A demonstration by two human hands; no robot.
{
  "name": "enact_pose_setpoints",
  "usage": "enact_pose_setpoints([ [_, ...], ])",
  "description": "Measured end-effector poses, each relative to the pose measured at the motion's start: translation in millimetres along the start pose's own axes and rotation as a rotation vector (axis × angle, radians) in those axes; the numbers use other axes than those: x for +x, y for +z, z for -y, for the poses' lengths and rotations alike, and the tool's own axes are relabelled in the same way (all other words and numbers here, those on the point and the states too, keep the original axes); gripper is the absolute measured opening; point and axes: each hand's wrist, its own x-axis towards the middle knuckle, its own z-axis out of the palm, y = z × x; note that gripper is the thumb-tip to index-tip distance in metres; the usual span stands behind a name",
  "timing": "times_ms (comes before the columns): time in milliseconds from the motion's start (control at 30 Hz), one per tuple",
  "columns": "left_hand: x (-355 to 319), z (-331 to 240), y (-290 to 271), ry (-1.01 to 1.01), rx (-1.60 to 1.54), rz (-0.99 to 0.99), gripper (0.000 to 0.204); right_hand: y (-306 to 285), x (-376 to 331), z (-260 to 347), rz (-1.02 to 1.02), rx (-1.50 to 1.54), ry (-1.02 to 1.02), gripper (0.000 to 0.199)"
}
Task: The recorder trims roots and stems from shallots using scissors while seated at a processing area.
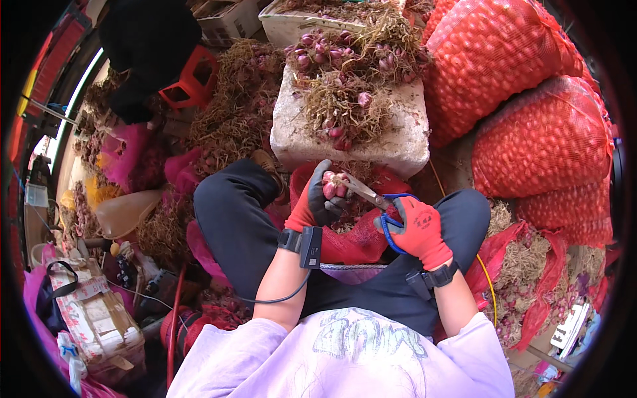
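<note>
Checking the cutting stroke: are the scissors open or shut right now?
Open. The scissors in the right hand show two blades spread apart, tips at the shallots in the left hand.

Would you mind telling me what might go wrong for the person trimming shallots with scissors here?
The scissors in the right hand have their blades right against the shallots pinched in the left hand, so a snip could nick the gloved fingers. The shallots sit only at the fingertips, so one may slip and drop into the red mesh bag on the lap.
</note>
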Motion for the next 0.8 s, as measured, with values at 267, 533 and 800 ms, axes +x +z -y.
enact_pose_setpoints([
  [267, 4.1, 11.2, -5.4, -0.128, -0.126, 0.218, 0.044, 20.6, -4.1, -18.5, 0.072, -0.136, -0.039, 0.04],
  [533, 10.4, 20.2, 8.1, 0.387, 0.037, -0.287, 0.033, 14.0, -2.6, -4.8, -0.066, 0.027, 0.037, 0.045],
  [800, 3.3, 15.1, 7.8, 0.39, 0.363, -0.152, 0.04, 13.5, -0.5, -6.4, 0.219, 0.401, 0.306, 0.038],
])
